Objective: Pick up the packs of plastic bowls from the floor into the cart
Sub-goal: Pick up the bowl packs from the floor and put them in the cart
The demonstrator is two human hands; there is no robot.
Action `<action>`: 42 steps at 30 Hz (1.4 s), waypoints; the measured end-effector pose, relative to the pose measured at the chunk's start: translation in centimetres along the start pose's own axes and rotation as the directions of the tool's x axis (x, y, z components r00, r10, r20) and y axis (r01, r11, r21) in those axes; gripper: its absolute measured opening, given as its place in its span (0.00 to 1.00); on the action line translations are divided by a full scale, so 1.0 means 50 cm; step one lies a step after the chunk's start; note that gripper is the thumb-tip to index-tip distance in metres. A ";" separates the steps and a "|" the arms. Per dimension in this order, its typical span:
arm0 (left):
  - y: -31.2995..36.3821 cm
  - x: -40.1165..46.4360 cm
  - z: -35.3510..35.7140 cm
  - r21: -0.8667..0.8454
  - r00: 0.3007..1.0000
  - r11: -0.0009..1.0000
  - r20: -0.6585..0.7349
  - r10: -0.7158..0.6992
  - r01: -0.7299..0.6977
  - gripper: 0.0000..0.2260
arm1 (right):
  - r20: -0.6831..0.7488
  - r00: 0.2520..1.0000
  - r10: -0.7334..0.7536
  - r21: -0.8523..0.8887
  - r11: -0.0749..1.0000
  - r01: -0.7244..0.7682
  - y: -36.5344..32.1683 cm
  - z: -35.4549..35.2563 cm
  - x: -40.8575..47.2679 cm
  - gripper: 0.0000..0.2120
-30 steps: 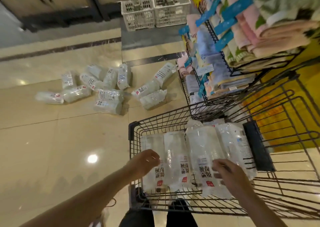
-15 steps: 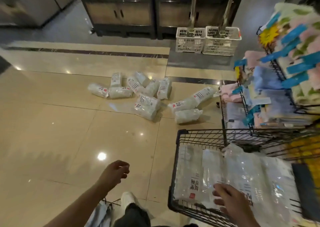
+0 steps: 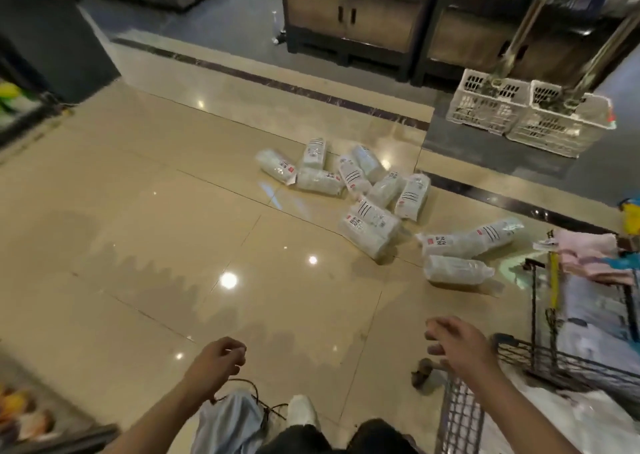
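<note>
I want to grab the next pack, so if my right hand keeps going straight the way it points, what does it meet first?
Probably bare floor first, then the nearest pack, slightly right of its line. The right hand is empty; depth is uncertain.

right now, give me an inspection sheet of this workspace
surface: glossy beige tiled floor, light glare, dark border strip at the far edge
job's things: packs of plastic bowls scattered on the floor, main cluster ahead, two nearer the cart at lower right; packs already in the cart
clutter: two white plastic crates on the dark floor beyond
hands: left hand and right hand both empty, fingers loosely curled, above the floor
cables: nothing seen
surroundings: towel rack at right, dark cabinets beyond
</note>
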State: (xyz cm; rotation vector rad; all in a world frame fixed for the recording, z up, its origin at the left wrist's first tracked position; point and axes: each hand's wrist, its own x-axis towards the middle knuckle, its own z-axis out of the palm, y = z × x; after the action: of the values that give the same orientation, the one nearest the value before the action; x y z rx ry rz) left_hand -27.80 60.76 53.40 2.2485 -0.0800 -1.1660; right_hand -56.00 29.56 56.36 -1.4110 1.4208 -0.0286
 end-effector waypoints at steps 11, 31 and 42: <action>0.171 0.230 -0.090 -0.250 0.988 0.958 -0.037 -0.152 0.138 0.09 | 0.126 0.991 0.053 -0.168 0.985 -0.031 -0.150 0.116 0.262 0.03; 1.080 0.872 0.058 0.026 0.978 0.996 0.194 0.077 -0.084 0.10 | -0.060 0.829 0.556 -0.072 0.826 -0.559 -0.375 -0.035 0.813 0.04; 0.815 1.332 0.022 0.242 0.936 0.924 0.119 -0.331 0.296 0.06 | 0.053 0.966 0.254 -0.151 0.958 -0.244 -0.584 0.278 1.365 0.04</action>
State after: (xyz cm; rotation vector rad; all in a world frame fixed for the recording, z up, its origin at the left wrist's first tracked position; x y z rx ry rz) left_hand 20.80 5.94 26.32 2.4199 0.0996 -1.5750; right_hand -7.03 -19.66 26.63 -1.3236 1.5554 0.2891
